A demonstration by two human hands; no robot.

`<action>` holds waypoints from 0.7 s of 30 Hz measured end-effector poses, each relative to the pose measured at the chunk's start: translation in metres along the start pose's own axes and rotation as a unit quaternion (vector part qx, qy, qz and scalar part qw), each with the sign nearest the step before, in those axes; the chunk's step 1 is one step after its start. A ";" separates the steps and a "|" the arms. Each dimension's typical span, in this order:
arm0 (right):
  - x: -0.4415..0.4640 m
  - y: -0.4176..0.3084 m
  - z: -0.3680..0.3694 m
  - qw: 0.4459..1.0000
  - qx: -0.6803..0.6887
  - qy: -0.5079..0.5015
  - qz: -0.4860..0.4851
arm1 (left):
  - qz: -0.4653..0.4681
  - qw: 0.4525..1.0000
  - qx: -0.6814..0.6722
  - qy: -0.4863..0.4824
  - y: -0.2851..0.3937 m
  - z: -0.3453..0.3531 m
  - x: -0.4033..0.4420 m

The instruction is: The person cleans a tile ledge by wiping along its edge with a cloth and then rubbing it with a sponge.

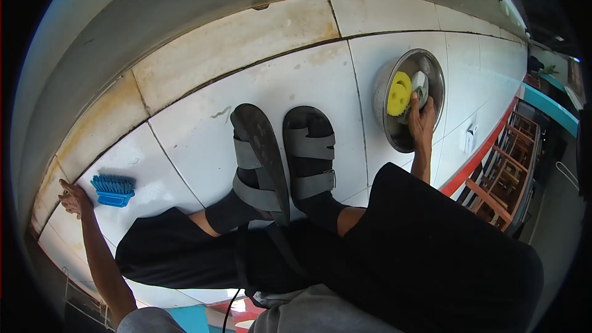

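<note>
At the right of the frame, a round, shiny grey metal bowl with a smooth curved wall sits on white glossy tiles. Inside it, a round, porous yellow sponge with cut-out holes lies beside a pale, smooth-looking object, partly hidden. At the lower left, a bright blue plastic brush with dense, stiff bristles lies on the tiles, bristles toward the top of the frame. Brownish-yellow stains mark the tiles along the grey wall. Black sandals with grey straps stand at the centre.

The right hand reaches over the bowl's lower rim, its forearm rising from below; its fingers bend inward at the pale object, but whether they pinch it I cannot tell. The left arm extends to the lower left, and the left hand is just beside the brush, empty, its fingers parted and slightly bent near the tiles.
</note>
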State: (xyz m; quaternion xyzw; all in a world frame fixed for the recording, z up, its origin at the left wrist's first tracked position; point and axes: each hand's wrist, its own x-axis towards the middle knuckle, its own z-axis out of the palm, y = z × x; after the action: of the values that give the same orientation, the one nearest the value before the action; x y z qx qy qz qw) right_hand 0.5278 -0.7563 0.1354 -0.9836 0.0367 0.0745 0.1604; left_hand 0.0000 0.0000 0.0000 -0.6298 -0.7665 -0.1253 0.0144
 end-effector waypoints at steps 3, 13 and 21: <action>-0.010 -0.011 -0.014 0.999 -0.036 0.026 0.013 | 0.019 1.000 -0.005 -0.015 -0.011 0.009 -0.013; -0.018 -0.020 0.000 0.987 -0.052 0.126 -0.087 | 0.012 0.999 -0.034 -0.003 0.007 -0.009 -0.012; -0.024 -0.020 -0.009 0.990 0.031 0.125 -0.054 | 0.023 0.999 -0.031 -0.002 0.014 -0.017 -0.021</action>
State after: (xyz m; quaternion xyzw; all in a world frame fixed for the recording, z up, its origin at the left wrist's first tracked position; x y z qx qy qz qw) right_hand 0.5070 -0.7389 0.1535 -0.9803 0.0058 -0.0593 0.1883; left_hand 0.0161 -0.0213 0.0150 -0.6475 -0.7478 -0.1470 -0.0038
